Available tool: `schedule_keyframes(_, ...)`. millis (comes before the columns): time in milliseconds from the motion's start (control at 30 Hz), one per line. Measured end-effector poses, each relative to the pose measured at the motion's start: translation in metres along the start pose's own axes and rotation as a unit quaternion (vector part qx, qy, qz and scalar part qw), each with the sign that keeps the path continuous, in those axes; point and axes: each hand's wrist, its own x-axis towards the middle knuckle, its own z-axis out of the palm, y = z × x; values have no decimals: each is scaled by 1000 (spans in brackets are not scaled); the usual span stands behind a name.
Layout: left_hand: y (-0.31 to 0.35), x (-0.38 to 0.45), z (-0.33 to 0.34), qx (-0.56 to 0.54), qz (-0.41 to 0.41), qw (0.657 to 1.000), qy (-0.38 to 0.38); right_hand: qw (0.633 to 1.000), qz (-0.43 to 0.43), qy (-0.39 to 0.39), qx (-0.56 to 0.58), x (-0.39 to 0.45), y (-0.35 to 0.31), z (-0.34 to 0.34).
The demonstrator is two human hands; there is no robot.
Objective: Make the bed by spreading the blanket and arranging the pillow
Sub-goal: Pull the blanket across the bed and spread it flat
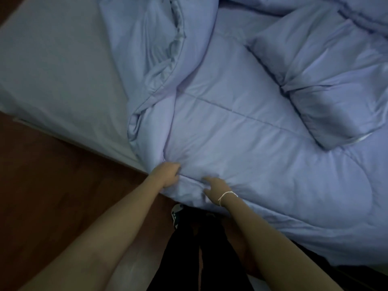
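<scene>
Head view is showing the blanket (241,127) lying bunched and folded back across the bed (52,66), leaving bare sheet beyond its rumpled far fold. Left hand (168,174) is gripping a bunched edge of the blanket at the bed's near side, fingers curled into the fabric. Right hand (216,189), just beside it, is resting on the same edge with fingers bent, apparently pinching it. Both holds are likely preparing a spreading pull. Pillow cannot be identified.
</scene>
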Motion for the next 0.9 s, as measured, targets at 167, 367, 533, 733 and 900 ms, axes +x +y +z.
schedule_keyframes(167, 27, 1, -70, -24, 46, 987, 153, 991, -28, 125, 51, 0, -12, -56)
schedule_keyframes(367, 36, -13, -168, 53, 48, 964, 257, 972, -70, 216, 65, -4, -40, -142)
schedule_keyframes(533, 24, -15, -225, 76, 16, 938, 337, 961, -93, 240, 100, 11, -70, -178)
schedule_keyframes(733, -14, -11, -233, 43, 14, 928, 370, 958, -52, 219, 179, 41, -108, -183)
schedule_keyframes(900, -94, 17, -275, 18, 7, 927, 374, 930, -26, 245, 274, 95, -173, -215)
